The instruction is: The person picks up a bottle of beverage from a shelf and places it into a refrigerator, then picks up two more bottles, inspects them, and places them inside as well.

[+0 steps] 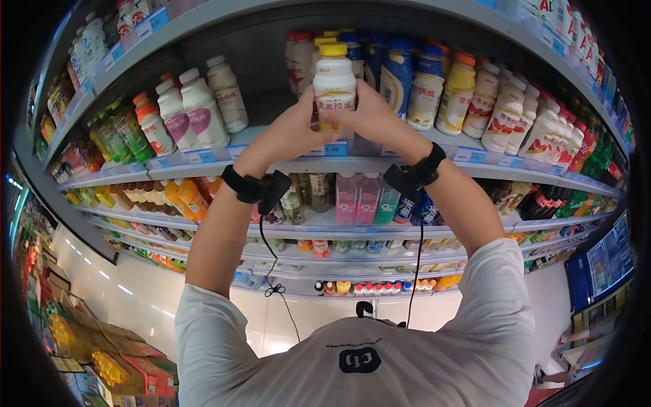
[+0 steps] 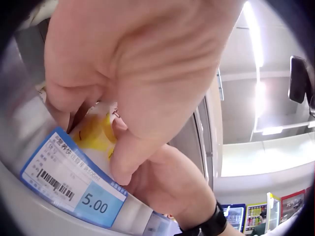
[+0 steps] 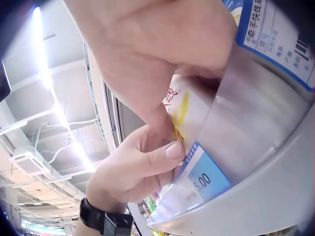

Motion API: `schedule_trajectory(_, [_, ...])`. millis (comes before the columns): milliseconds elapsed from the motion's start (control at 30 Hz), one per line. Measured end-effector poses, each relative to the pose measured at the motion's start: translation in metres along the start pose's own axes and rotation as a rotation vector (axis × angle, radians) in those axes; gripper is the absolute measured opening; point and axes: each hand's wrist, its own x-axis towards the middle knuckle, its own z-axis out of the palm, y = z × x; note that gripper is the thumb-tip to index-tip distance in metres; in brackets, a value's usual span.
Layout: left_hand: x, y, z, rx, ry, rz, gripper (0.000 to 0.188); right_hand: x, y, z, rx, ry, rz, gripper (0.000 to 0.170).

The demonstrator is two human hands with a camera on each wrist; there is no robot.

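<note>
A white drink bottle with a yellow cap and red lettering (image 1: 336,71) stands upright at the front of an upper shelf. My left hand (image 1: 298,129) grips its left side, with the thumb reaching across low in front. From the other side my right hand (image 1: 377,114) holds it, its thumb over the lower label. Fingers behind the bottle are mostly hidden. In the left wrist view the bottle's yellow-printed side (image 2: 96,129) shows between the hands, just behind a price tag (image 2: 74,182). The right wrist view shows the left thumb close to the tag.
Bottles with blue caps (image 1: 427,88) crowd close on the right, and more yellow-capped ones stand behind. White bottles (image 1: 203,108) stand farther left. The shelf's front edge (image 1: 285,165) carries price tags. Lower shelves hold cartons (image 1: 358,200) and bottles. Cables hang from both wrist straps.
</note>
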Motion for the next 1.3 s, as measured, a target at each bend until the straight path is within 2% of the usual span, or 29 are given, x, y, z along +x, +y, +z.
schedule_trajectory(67, [0.003, -0.008, -0.008, -0.077, -0.021, -0.066, 0.076, -0.008, -0.005, -0.007, 0.029, 0.047, -0.018, 0.062])
schedule_trajectory(133, [0.010, -0.014, -0.014, -0.156, -0.048, -0.128, 0.075, -0.013, -0.003, -0.017, -0.011, 0.078, -0.003, 0.063])
schedule_trajectory(200, [0.019, -0.020, -0.014, -0.105, 0.157, -0.307, 0.072, -0.022, -0.013, -0.025, -0.023, 0.111, 0.078, 0.068])
schedule_trajectory(233, [0.026, -0.024, -0.011, -0.117, 0.162, -0.303, 0.072, -0.022, -0.007, -0.027, -0.035, 0.107, 0.080, 0.068])
schedule_trajectory(300, [0.042, -0.032, -0.007, -0.061, 0.287, -0.388, 0.076, -0.018, 0.006, -0.033, -0.030, 0.179, 0.013, 0.070])
schedule_trajectory(367, [0.057, -0.036, -0.009, -0.049, 0.240, -0.429, 0.078, -0.021, 0.009, -0.037, -0.009, 0.178, 0.051, 0.070])
schedule_trajectory(433, [0.068, -0.037, -0.010, -0.108, -0.038, -0.556, 0.075, -0.025, 0.009, -0.038, 0.023, 0.150, 0.035, 0.070])
schedule_trajectory(500, [0.073, -0.038, 0.000, -0.063, 0.003, -0.556, 0.073, -0.026, 0.010, -0.040, -0.037, 0.150, 0.037, 0.071])
schedule_trajectory(567, [0.070, -0.038, 0.006, -0.199, 0.074, -0.492, 0.072, -0.027, 0.009, -0.039, -0.050, 0.158, 0.073, 0.072])
schedule_trajectory(700, [0.072, -0.048, 0.007, -0.141, 0.101, -0.503, 0.069, -0.026, 0.013, -0.039, -0.079, 0.143, 0.062, 0.073])
schedule_trajectory(800, [0.066, -0.035, 0.003, -0.251, 0.097, -0.526, 0.066, -0.027, 0.018, -0.039, -0.092, 0.179, 0.003, 0.074])
schedule_trajectory(867, [0.053, -0.022, -0.002, -0.338, 0.208, -0.315, 0.063, -0.029, 0.015, -0.038, -0.077, 0.219, -0.010, 0.071])
schedule_trajectory(900, [0.048, -0.014, -0.006, -0.336, 0.198, -0.317, 0.063, -0.029, 0.016, -0.038, -0.073, 0.226, -0.004, 0.071])
schedule_trajectory(967, [0.038, -0.003, -0.015, -0.540, 0.223, -0.320, 0.061, -0.028, 0.015, -0.037, 0.027, 0.279, -0.108, 0.068])
schedule_trajectory(1033, [0.032, -0.008, -0.020, -0.538, 0.259, -0.327, 0.054, -0.026, 0.011, -0.038, 0.065, 0.302, -0.148, 0.062])
schedule_trajectory(1100, [0.024, -0.007, -0.024, -0.751, 0.352, -0.315, 0.048, -0.024, 0.005, -0.038, 0.301, 0.292, -0.201, 0.057])
schedule_trajectory(1167, [0.016, -0.004, -0.027, -0.757, 0.323, -0.276, 0.047, -0.026, -0.008, -0.039, 0.392, 0.274, -0.219, 0.051])
schedule_trajectory(1233, [0.006, -0.004, -0.028, -1.076, 0.326, -0.148, 0.051, -0.032, -0.021, -0.038, 0.627, 0.247, -0.134, 0.048])
schedule_trajectory(1267, [-0.001, 0.005, -0.026, -1.102, 0.303, -0.120, 0.053, -0.037, -0.026, -0.038, 0.628, 0.246, -0.133, 0.048])
schedule_trajectory(1300, [-0.010, 0.011, -0.023, -1.099, 0.309, -0.126, 0.053, -0.043, -0.031, -0.036, 0.758, 0.183, -0.037, 0.046])
